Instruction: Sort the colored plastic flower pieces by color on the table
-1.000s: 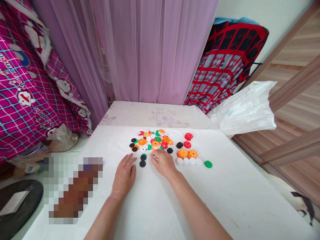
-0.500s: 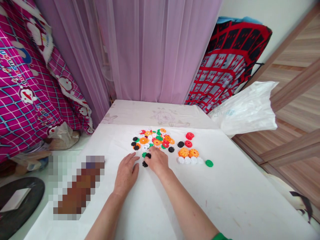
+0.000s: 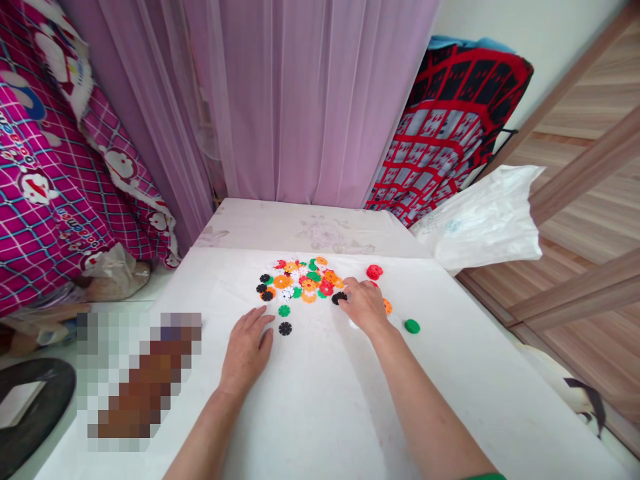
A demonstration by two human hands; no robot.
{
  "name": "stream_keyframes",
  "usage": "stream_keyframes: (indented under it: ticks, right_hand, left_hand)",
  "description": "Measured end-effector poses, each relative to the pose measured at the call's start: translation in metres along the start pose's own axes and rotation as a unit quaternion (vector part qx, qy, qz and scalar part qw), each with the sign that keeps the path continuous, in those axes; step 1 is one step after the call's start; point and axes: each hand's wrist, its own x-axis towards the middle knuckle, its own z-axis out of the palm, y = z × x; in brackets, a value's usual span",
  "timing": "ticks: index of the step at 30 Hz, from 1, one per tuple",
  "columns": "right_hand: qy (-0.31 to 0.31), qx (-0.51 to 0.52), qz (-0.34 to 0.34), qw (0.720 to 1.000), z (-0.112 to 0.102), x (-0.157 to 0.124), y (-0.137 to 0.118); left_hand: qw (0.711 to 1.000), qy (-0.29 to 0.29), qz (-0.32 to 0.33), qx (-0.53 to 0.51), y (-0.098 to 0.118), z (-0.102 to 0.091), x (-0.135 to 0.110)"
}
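Observation:
My left hand (image 3: pixel 247 348) rests on the white table with its fingers stretched out, holding nothing. Beside its fingertips lie a green notched disc (image 3: pixel 284 311) and a black notched disc (image 3: pixel 285 328). My right hand (image 3: pixel 366 305) is over the table right of a mixed pile of plastic snowflake discs (image 3: pixel 309 284), thumb and fingers pinched. A black snowflake disc (image 3: pixel 339 298) shows at its thumb tip; whether it overlaps another one is hard to see. Orange discs (image 3: pixel 387 307) and white discs (image 3: pixel 353 325) are partly hidden by this hand.
A red stack of discs (image 3: pixel 374 272) and a green stack (image 3: pixel 413 326) stand on the right of the table (image 3: pixel 310 407). A white plastic bag (image 3: pixel 485 217) hangs at the right edge. A blurred-out patch (image 3: pixel 143 380) covers the left. Purple curtains (image 3: pixel 320 100) hang behind.
My right hand has moved right, from beside my left hand to near the sorted discs. The black disc that was at its fingers is gone from that spot. My left hand stays in place.

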Motion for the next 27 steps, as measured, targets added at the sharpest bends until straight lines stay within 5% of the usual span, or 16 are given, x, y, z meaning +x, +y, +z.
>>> stream_keyframes:
  ticks: [12, 20, 27]
  right_hand:
    - [0.01, 0.015, -0.019, 1.0, 0.003, -0.007, -0.009]
    - [-0.041, 0.151, -0.112, 0.981, 0.021, -0.051, -0.069]
    - [-0.017, 0.142, -0.103, 0.984, 0.036, -0.062, -0.104]
  left_hand:
    - [0.999, 0.014, -0.019, -0.033, -0.001, -0.001, 0.002]
    - [0.993, 0.056, -0.068, -0.079, -0.005, 0.0, 0.003]
    - [0.992, 0.06, -0.067, -0.086, -0.005, 0.002, 0.003]
